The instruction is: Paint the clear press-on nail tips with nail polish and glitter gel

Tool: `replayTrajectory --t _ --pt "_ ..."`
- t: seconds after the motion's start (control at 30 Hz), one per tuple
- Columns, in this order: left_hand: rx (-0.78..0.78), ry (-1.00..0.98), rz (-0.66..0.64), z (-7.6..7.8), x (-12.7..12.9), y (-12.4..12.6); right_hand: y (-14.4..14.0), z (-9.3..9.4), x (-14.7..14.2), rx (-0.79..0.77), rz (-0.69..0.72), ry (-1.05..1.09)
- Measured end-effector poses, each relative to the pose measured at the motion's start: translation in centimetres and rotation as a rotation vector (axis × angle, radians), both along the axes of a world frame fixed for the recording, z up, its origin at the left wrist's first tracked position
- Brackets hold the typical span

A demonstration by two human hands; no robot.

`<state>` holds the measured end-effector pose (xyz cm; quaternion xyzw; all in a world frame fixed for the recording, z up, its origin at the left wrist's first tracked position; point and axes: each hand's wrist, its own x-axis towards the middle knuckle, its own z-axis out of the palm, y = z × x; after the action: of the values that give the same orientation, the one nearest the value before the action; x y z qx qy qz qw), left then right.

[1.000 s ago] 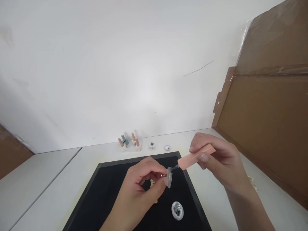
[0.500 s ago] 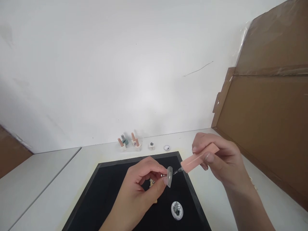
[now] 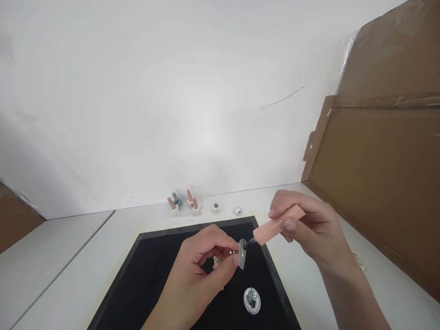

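Peach-pink brush handle (image 3: 279, 224), black mat (image 3: 154, 270)

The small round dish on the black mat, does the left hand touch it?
No, the small round dish lies alone on the black mat, apart from the left hand, which holds a clear nail tip.

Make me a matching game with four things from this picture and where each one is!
Things:
1. clear nail tip
2. pink brush handle
3. small round dish
4. little bottles

Places:
A. by the wall, at the back of the table
B. in the right hand
C. lying on the black mat
D. in the fingers of the left hand

Pairs: 1-D, 2-B, 3-C, 4-A
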<state>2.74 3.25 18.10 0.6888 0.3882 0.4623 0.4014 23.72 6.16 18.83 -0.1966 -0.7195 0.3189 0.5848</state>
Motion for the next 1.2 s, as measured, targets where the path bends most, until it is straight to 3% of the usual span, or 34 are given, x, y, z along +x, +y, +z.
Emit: replayTrajectory --t 0.2,0.43,0.53,0.97,1.2 --pt "-0.067 -0.032 0.016 -0.3 0.1 -0.4 0.2 -0.2 -0.1 -0.072 -0.069 0.122" --pt "0.012 0.003 0.02 0.1 0.1 -0.1 0.7 0.8 -0.3 -0.45 -0.022 0.374" --pt "-0.001 0.008 0.019 0.0 0.0 0.0 0.9 0.9 -0.3 -0.536 -0.026 0.421" --pt "-0.023 -0.029 0.001 -0.4 0.2 0.1 1.0 0.6 -1.4 -0.693 0.003 0.445" --pt "0.002 -0.017 0.011 -0.4 0.2 -0.2 1.1 0.3 -1.5 -0.651 -0.041 0.474"
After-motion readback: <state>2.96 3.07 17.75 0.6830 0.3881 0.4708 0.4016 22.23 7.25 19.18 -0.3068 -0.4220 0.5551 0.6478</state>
